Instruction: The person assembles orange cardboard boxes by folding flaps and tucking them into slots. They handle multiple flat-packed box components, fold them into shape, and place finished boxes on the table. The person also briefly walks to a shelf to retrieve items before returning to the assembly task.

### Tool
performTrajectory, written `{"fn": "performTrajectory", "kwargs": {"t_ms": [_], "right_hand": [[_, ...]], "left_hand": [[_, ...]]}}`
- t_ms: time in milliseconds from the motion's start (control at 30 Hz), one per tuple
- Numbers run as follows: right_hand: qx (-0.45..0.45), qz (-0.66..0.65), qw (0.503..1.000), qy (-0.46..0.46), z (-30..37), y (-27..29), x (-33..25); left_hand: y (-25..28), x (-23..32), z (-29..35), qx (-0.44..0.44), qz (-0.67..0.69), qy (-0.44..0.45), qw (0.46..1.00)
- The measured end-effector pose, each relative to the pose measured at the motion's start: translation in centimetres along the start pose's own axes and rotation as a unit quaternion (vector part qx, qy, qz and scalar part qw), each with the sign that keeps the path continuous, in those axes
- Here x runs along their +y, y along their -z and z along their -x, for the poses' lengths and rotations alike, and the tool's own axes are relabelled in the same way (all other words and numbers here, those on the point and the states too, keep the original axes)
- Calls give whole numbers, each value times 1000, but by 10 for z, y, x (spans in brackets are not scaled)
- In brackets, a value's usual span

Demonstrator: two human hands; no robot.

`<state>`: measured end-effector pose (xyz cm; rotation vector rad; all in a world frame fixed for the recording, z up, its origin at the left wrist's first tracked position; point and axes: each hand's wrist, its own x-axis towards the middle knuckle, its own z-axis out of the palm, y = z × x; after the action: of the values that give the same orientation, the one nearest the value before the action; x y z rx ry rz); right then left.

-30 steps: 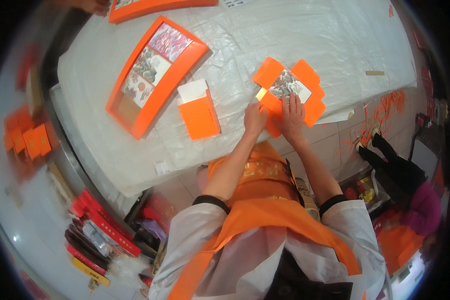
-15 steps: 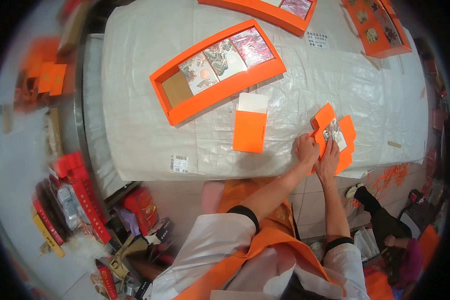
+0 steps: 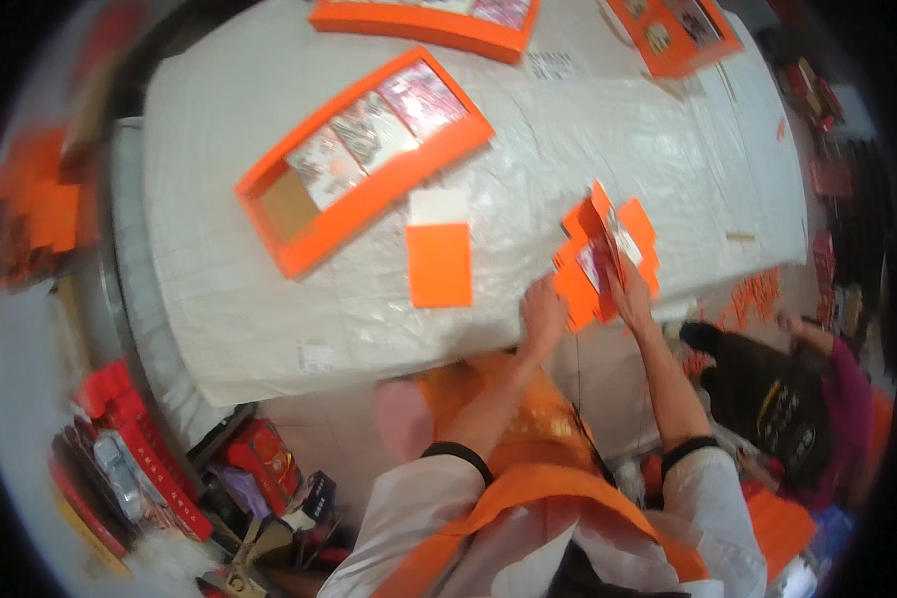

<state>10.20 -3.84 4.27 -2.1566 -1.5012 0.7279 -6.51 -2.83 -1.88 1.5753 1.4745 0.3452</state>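
Orange walls form a curved tray on the tabletop, which is covered by whitish plastic; its left compartment shows a brown bottom, and the next three hold printed squares, the last one pink. Right of it lies a small orange box with a white flap. Then comes the left hand, with curled fingers, at the lower left side of the orange flapped card, near the tabletop's front edge. One part of this card stands up, tilted. Against it lies the right hand, fingers close together; I cannot tell if either of the hands pinches. Farther right are a thin brown strip and another person.
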Motion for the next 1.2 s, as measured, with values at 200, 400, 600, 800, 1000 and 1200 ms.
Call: {"fn": "performTrajectory", "kwargs": {"t_ms": [200, 400, 600, 800, 1000, 1200], "right_hand": [[-92, -29, 991, -90, -10, 9, 22], [-137, -91, 976, -145, -17, 13, 18], [-139, -97, 978, -125, -17, 12, 22], [-120, -36, 988, -94, -17, 9, 15], [-242, -103, 964, 41, -3, 18, 17], [-134, 164, 951, 223, 20, 9, 22]], "left_hand": [[-13, -16, -4, 88, 69, -95, 989], [-7, -7, 3, 143, 33, -147, 978], [-11, 2, -1, 75, 238, -39, 968], [-7, 10, -17, 63, 16, -4, 998], [6, 52, 7, -33, 520, 167, 837], [14, 111, 37, -48, 468, 136, 872]]}}
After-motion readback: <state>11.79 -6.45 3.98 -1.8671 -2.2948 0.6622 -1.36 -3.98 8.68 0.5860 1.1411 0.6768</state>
